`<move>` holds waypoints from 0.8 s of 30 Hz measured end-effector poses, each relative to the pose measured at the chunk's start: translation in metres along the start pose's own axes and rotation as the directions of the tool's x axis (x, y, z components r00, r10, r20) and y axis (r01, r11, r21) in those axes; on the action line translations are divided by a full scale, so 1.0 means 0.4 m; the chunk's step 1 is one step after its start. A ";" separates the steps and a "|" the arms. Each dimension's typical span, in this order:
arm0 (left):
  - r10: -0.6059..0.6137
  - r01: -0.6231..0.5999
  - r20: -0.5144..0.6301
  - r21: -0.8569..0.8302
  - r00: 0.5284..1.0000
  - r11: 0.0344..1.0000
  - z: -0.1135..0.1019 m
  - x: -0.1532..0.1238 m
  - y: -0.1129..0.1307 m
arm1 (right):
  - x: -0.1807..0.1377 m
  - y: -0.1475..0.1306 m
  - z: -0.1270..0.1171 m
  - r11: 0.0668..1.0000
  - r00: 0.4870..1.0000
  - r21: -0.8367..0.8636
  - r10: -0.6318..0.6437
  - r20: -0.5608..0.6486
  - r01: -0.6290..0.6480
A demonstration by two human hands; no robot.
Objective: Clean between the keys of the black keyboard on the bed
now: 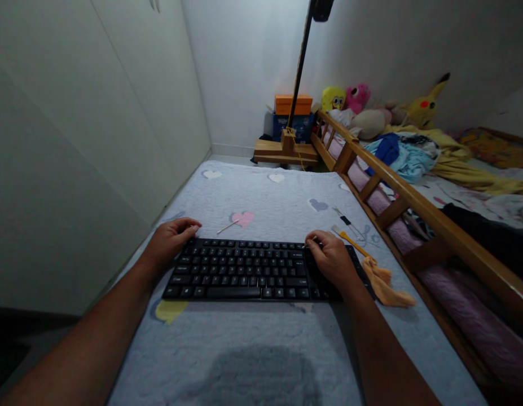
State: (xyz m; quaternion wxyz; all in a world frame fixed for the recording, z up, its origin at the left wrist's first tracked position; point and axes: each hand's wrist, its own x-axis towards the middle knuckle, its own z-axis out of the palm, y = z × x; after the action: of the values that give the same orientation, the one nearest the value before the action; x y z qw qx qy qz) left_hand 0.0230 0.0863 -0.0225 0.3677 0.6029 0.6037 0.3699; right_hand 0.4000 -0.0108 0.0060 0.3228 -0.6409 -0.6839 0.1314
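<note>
A black keyboard lies flat on a bed-like surface with a pale blue heart-print cover. My left hand is beside its upper left corner, thumb and fingers drawn together; whatever they may hold is hidden. Over the number pad, my right hand pinches a thin pale stick, seemingly a cotton swab, at the keyboard's top edge. Another cotton swab lies behind the keyboard. To the right are a yellow-handled brush, an orange cloth and a slim metal tool with a black grip.
A wooden bed rail runs along the right side, with crumpled bedding and plush toys beyond. White cabinet doors rise at left. A wooden stand with a dark pole and an orange box are at the back.
</note>
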 end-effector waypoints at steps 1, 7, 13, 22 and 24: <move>0.002 -0.002 -0.001 0.002 1.000 1.000 0.000 0.000 -0.001 | -0.001 -0.001 -0.001 1.000 1.000 -0.001 -0.003 0.006 0.003; 0.009 -0.009 -0.005 0.006 1.000 1.000 0.000 0.000 0.000 | -0.005 -0.005 -0.001 1.000 1.000 0.020 -0.015 0.025 0.014; 0.002 -0.002 -0.006 -0.010 1.000 1.000 0.001 -0.001 0.002 | -0.007 -0.012 0.008 0.999 0.999 0.030 -0.034 0.020 0.033; 0.027 -0.026 -0.017 0.025 0.999 0.999 0.000 0.000 0.002 | -0.008 -0.022 0.024 0.997 0.998 0.063 -0.053 0.024 0.051; 0.029 -0.029 -0.015 0.031 0.999 0.999 0.000 0.000 0.001 | -0.010 -0.022 0.026 0.996 0.998 0.071 -0.059 0.017 0.058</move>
State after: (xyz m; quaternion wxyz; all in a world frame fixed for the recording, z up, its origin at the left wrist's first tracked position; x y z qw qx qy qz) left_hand 0.0231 0.0863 -0.0220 0.3484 0.6143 0.6033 0.3706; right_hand 0.3865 -0.0133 0.0023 0.3422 -0.6076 -0.7004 0.1520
